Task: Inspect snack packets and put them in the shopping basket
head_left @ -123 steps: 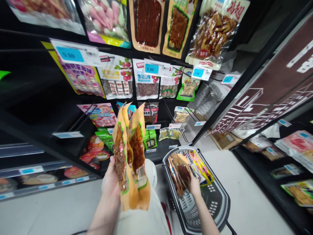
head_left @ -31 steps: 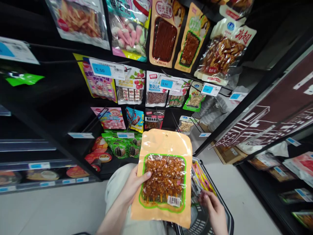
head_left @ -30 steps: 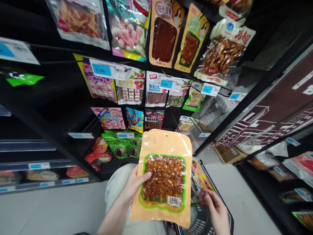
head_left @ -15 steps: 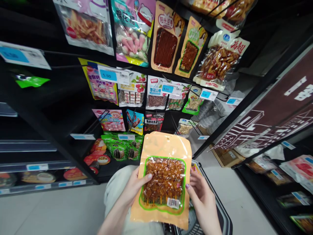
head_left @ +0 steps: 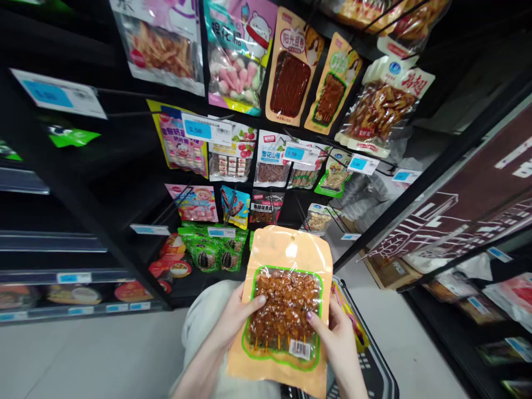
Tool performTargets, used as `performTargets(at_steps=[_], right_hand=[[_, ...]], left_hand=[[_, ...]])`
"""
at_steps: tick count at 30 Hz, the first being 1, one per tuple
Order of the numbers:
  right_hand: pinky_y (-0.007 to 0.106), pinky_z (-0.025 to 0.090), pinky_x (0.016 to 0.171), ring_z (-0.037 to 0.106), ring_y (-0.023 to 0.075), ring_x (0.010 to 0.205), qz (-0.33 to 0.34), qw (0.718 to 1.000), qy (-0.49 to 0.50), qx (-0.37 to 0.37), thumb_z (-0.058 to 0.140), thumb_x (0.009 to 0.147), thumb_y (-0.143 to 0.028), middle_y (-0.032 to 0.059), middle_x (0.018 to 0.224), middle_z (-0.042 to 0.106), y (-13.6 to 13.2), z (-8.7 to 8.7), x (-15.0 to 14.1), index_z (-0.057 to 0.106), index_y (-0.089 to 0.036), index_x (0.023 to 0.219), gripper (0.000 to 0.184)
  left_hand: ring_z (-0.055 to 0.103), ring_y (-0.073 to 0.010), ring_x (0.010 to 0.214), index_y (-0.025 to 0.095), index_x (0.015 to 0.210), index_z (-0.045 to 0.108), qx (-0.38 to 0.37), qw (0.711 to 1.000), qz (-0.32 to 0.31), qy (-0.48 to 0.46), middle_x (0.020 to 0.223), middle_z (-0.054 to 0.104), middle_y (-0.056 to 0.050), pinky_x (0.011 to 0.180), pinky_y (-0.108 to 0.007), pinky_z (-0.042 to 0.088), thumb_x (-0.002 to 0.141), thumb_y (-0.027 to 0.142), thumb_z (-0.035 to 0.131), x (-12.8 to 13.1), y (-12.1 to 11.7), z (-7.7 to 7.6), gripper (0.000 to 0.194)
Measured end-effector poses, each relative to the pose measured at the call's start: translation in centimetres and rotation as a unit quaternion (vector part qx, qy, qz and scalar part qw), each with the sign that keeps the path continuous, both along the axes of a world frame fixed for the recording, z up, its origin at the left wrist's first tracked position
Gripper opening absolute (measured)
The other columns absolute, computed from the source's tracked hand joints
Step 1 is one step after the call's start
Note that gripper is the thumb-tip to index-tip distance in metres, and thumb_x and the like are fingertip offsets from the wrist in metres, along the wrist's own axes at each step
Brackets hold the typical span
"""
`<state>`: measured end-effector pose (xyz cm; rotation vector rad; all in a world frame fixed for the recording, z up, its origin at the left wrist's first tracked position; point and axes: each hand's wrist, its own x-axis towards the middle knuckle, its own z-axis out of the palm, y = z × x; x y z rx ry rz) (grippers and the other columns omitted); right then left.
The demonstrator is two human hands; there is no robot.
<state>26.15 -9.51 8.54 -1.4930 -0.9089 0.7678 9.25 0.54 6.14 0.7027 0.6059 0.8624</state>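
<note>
An orange snack packet (head_left: 291,249) with a clear, green-edged window is held upright between my two hands. Brown skewered pieces show through the window, with a barcode label near its lower right. My left hand (head_left: 236,318) is closed on the packet's left edge, thumb on the front. On the right edge, my right hand (head_left: 336,338) grips it too, its thumb pressed on the window. Both hands' other fingers are mostly hidden behind the packet. Below and to the right, a dark shopping basket (head_left: 384,368) with something yellow and pink in it is partly covered.
Ahead stands a black rack hung with snack bags, among them a marshmallow bag (head_left: 236,61) and a similar smaller orange packet (head_left: 332,83). Metal hooks and price tags (head_left: 208,129) stick out. A cardboard box (head_left: 388,271) sits on the floor at right. Shelves flank both sides.
My right thumb has moved left onto the packet's window, and the right hand now grips its edge. The packet sits slightly farther right in view; the rack has shifted right too.
</note>
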Motion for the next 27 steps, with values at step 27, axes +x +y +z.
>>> performTargets(at_steps=[27], right_hand=[[0.035, 0.047, 0.081, 0.058, 0.0223, 0.092, -0.196, 0.977, -0.071, 0.052, 0.071, 0.063, -0.034, 0.0056, 0.097, 0.061, -1.5, -1.8, -2.1, 0.052, -0.019, 0.096, 0.041]], left_hand=[[0.06, -0.0218, 0.097, 0.019, 0.104, 0.059, 0.095, 0.995, 0.001, 0.044, 0.102, 0.068, -0.006, 0.081, -0.027, 0.045, 0.068, 0.026, 0.07, 0.1, 0.2, -0.5, 0.038]])
